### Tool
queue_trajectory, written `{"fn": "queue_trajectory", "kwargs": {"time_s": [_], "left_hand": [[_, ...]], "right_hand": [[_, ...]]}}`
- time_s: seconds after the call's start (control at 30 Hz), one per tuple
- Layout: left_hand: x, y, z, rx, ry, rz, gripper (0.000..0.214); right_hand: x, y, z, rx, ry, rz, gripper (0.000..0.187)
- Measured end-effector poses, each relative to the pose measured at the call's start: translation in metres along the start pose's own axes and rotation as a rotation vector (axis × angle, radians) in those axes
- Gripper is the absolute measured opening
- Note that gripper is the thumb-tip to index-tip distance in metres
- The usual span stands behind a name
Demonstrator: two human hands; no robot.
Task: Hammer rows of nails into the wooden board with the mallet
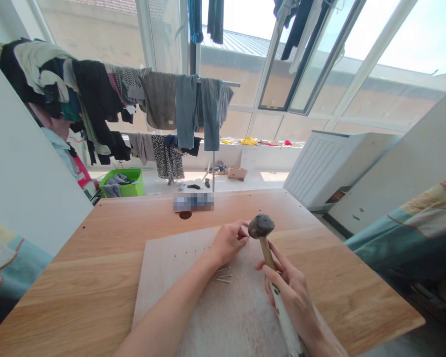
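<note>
My right hand (290, 289) is wrapped round the wooden handle of a hammer (262, 229), whose dark head is raised just above a pale wooden board (163, 277) on the table. My left hand (228, 240) rests on the board right beside the hammer head, its fingers pinched together on something too small to make out. Several loose nails (223, 276) lie on the board under my left wrist. A row of small dark dots runs across the board to the left of that hand.
The board lies on a wooden table (96, 258). A blurred object (193, 202) sits at the table's far edge. Beyond stand a clothes rack (178, 109) full of garments, a green basket (122, 182) and a white cabinet (327, 163).
</note>
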State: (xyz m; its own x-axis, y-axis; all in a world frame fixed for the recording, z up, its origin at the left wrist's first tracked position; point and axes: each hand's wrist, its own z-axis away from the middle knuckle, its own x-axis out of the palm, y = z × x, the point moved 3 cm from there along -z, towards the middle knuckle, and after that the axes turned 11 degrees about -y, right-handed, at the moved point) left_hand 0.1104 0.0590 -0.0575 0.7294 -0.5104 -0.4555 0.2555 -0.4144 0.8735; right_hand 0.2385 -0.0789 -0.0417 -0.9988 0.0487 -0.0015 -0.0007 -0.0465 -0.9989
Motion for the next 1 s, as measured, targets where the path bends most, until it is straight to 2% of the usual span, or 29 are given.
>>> {"fn": "queue_trajectory", "kwargs": {"time_s": [0.1,0.27,0.4,0.47,0.6,0.67,0.73,0.87,1.0], "left_hand": [[0.001,0.000,0.000,-0.003,-0.006,0.016,0.035],[0.003,-0.004,-0.001,0.020,-0.030,0.022,0.037],[-0.011,0.004,0.002,-0.016,-0.071,-0.060,0.035],[-0.024,0.019,0.009,-0.043,-0.168,-0.219,0.028],[-0.039,0.054,0.032,-0.137,-0.509,-0.691,0.024],[-0.041,0.065,0.042,-0.172,-0.594,-0.847,0.023],[-0.040,0.070,0.048,-0.187,-0.633,-0.892,0.020],[-0.039,0.064,0.049,-0.179,-0.624,-0.845,0.009],[-0.042,0.047,0.039,-0.124,-0.478,-0.690,0.006]], "right_hand": [[-0.002,0.001,0.000,-0.048,0.024,0.008,0.073],[-0.002,0.004,-0.001,0.005,0.022,-0.001,0.079],[-0.006,0.002,0.000,-0.003,0.124,-0.013,0.085],[-0.008,0.002,-0.001,0.017,0.158,-0.023,0.088],[-0.009,0.003,-0.001,0.043,0.166,-0.028,0.091],[-0.008,0.005,-0.001,0.053,0.161,-0.020,0.091],[-0.007,0.005,-0.001,0.048,0.147,-0.012,0.090],[-0.003,0.002,0.000,0.027,0.124,0.012,0.088],[-0.001,-0.001,0.000,0.048,0.126,0.017,0.087]]}}
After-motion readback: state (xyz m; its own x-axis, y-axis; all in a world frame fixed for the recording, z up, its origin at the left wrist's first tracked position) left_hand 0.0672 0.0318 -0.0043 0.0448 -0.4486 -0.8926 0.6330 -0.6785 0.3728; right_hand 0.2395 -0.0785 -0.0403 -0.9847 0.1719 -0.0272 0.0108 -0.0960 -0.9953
